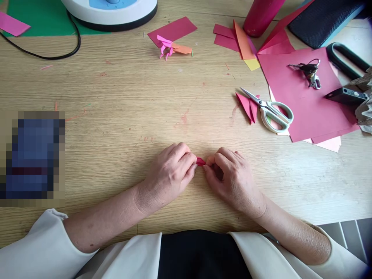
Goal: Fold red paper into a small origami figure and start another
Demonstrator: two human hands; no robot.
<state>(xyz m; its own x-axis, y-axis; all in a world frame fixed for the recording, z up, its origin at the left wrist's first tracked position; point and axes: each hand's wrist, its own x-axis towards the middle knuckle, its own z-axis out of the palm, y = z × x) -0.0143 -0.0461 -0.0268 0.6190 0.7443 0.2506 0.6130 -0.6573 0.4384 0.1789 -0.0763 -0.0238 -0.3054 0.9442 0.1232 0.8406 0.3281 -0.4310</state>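
Note:
My left hand (176, 168) and my right hand (232, 178) meet near the front middle of the wooden table. Between their fingertips is a small folded piece of red paper (200, 161). Thumb and forefinger of each hand pinch one end of it, and most of the piece is hidden by the fingers. To the right, beyond my right hand, a pair of scissors (269, 110) lies with its blades over a folded red paper piece (248, 107). Farther back stands a folded pink and orange paper figure (171, 47), touching a flat red paper strip (177, 30).
Red paper sheets (302, 112) with a bunch of keys (309, 73) on top lie at the right. A red cylinder (261, 15) stands behind. At the back left are a white appliance (116, 13), its black cord (58, 57) and a green sheet (43, 19). Paper scraps dot the table.

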